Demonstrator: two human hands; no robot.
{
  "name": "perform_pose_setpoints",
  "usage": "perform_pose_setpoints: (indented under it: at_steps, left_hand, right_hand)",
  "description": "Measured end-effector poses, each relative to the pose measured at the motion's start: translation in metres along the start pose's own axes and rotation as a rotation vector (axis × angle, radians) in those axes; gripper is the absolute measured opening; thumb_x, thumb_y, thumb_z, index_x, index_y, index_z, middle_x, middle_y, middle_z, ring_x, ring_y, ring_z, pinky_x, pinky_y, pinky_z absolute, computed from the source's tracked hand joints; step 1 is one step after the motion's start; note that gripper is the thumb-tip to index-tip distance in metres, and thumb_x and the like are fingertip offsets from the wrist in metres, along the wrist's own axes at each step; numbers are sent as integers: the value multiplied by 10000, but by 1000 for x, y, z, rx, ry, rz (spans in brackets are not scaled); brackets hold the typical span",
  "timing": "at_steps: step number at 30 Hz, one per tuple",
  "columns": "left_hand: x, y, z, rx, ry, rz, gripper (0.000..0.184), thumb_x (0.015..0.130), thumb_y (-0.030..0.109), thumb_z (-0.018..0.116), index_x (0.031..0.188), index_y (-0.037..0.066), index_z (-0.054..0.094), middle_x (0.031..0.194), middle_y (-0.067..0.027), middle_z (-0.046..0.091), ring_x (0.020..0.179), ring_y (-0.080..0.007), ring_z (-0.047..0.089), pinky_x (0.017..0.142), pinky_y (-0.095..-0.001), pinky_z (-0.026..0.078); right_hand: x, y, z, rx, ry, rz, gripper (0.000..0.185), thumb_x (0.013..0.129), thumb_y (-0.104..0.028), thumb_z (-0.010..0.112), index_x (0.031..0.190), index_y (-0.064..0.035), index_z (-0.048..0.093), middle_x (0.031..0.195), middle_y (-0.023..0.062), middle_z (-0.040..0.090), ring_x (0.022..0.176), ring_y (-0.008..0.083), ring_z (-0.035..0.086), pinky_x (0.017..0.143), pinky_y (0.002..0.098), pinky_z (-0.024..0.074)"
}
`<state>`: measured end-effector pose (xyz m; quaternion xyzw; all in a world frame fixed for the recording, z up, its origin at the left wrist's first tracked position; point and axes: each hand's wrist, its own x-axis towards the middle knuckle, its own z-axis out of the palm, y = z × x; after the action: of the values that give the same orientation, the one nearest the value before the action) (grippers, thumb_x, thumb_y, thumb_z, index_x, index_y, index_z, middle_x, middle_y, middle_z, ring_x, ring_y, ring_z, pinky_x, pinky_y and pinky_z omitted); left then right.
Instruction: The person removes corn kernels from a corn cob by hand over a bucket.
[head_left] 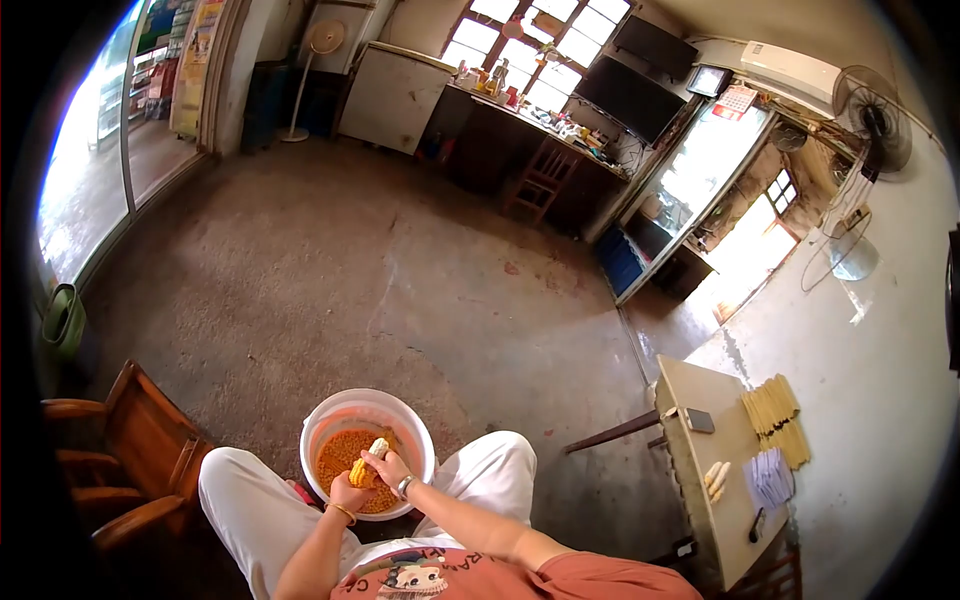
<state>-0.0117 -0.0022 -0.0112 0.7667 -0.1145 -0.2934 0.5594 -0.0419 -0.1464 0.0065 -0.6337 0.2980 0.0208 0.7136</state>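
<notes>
left grip [349, 494] and right grip [388, 467] both hold the corn cob [361, 473] over the bucket [365, 396], within its rim, where a hard twist could flick kernels [338, 452] past that edge onto the floor [290, 300].

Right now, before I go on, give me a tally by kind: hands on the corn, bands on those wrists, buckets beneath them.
Hands on the corn: 2 (left hand, right hand)
Wrist bands: 2 (gold-coloured band on the left, pale band on the right)
Buckets: 1 (white bucket)
Total: 5
</notes>
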Motion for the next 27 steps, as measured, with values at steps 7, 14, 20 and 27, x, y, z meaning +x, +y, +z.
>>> perform_pose_setpoints:
  at_steps: [7, 14, 20, 27]
  left_hand:
    - [-9, 13, 6, 107, 136, 45, 401, 590, 207, 788, 882, 6, 601, 831, -156, 650, 788, -286, 635, 714, -347, 489]
    - [-4, 5, 9, 238, 91, 26, 378, 615, 230, 759, 880, 5, 609, 838, -179, 647, 810, -322, 628, 726, -366, 488]
    - [-5, 13, 8, 254, 53, 10, 374, 580, 189, 769, 861, -6, 617, 819, -173, 650, 779, -305, 633, 711, -354, 489]
    - [7, -3, 4, 129, 31, -65, 382, 536, 151, 786, 840, -11, 621, 805, -171, 649, 764, -299, 632, 696, -352, 485]
  right_hand:
    - [5, 8, 0, 1, -36, -12, 356, 816, -299, 677, 976, -5, 555, 885, 38, 605, 794, 111, 590, 710, 254, 483]
    - [15, 33, -10, 245, -46, 60, 268, 830, -305, 653, 896, -55, 582, 809, 17, 598, 688, 103, 583, 590, 236, 474]
    - [1, 19, -12, 332, -55, 105, 229, 859, -291, 603, 888, -66, 575, 795, 20, 592, 727, 128, 591, 655, 267, 479]
    - [11, 26, -17, 287, -155, 120, 247, 851, -279, 607, 979, -75, 554, 867, 25, 581, 778, 131, 579, 685, 273, 486]
